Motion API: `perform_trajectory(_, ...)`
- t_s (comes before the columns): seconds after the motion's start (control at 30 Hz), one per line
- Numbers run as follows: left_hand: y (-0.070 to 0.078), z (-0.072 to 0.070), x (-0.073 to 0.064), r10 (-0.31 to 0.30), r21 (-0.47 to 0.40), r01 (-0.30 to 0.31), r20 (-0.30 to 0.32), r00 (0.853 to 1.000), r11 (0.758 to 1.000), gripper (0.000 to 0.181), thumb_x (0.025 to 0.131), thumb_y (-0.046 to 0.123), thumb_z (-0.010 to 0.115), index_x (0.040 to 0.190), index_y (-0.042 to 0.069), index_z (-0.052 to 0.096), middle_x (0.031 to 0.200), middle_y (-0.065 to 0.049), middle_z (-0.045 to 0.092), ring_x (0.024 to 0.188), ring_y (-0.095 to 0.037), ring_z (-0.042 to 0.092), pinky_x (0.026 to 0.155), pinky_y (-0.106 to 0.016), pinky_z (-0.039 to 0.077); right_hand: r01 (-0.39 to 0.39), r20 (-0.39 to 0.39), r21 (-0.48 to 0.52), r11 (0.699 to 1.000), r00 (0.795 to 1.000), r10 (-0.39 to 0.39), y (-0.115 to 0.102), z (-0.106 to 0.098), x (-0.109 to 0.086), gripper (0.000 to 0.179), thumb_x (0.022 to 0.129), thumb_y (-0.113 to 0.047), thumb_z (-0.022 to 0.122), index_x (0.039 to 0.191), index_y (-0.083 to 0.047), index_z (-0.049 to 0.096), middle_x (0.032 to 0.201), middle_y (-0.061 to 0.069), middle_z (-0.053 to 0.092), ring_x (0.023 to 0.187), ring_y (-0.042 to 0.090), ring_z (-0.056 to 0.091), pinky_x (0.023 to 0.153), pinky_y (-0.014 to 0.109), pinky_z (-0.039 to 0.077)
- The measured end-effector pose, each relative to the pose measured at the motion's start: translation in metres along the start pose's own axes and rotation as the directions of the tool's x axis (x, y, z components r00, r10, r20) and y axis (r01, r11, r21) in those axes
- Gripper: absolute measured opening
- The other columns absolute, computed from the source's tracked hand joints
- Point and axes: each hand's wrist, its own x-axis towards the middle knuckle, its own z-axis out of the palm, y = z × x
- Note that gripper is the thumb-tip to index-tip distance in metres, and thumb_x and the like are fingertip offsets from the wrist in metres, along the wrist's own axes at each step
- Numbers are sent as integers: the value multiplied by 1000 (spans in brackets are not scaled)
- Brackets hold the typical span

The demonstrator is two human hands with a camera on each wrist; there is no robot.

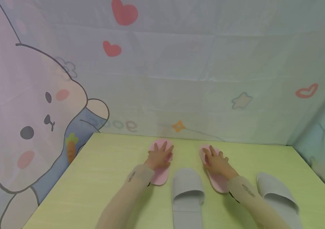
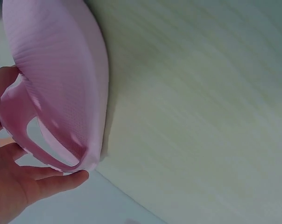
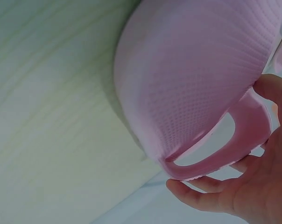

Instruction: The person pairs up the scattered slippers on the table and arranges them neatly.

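Pale beige and long, the left sleeve (image 1: 120,202) bore small dark lettering (image 1: 132,176) toward its far end, too blurred to read; the right sleeve (image 1: 258,203), matching in colour, carried a similar dark print (image 1: 248,190); a thin black strip (image 1: 149,184) showed at the right edge of the left cuff (image 1: 145,173), a second black strip (image 1: 233,197) at the left edge of the right cuff (image 1: 235,184); the left hand (image 1: 159,156) and right hand (image 1: 218,162) were bare.
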Motion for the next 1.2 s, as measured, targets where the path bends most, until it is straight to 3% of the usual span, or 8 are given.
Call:
perform_trajectory(0.4,3,1,8,-4,-14,4,-19,1000,1000,73,81,34,61,141,19,24,147,-17,20,123,-51,28,80,-63,40,9,86,65,998,996,-14,-15,-4,20,72,82,-29,59,141,-13,21,146,27,12,118,64,20,86,76,21)
perform_trajectory(0.57,5,3,8,-15,9,16,-56,998,1000,68,79,35,63,136,19,29,140,-26,26,118,-46,35,76,-60,43,1,88,64,998,996,-7,-19,2,25,75,82,-30,59,142,-14,18,145,29,9,120,64,16,88,76,19)
perform_trajectory(0.73,6,4,8,-13,10,13,-79,997,1000,66,77,35,66,133,21,33,133,-27,30,112,-43,39,74,-58,45,-12,63,45,999,998,9,-22,6,28,75,80,-31,61,141,-17,20,139,35,13,121,59,22,86,73,25)
perform_trajectory(0.93,7,6,10,23,-8,-24,-74,997,1000,63,79,36,64,133,19,35,126,-21,39,109,-40,43,74,-55,47,-3,30,22,1000,1000,3,-27,7,30,76,78,-33,64,141,-19,24,131,31,23,114,47,34,79,63,36)
perform_trajectory(1.07,8,6,10,56,-35,-59,-68,996,998,64,80,35,62,135,17,34,121,-18,43,109,-40,44,77,-57,46,15,23,18,1000,1000,-15,-28,7,31,76,79,-34,63,141,-19,23,129,29,27,112,46,36,78,64,37)
perform_trajectory(1.2,8,3,7,70,-89,-73,-37,997,993,67,80,35,63,137,17,32,134,-20,37,121,-46,36,86,-62,39,37,28,35,999,999,-38,-28,8,31,72,82,-34,59,141,-16,22,134,27,28,119,49,32,85,69,32)
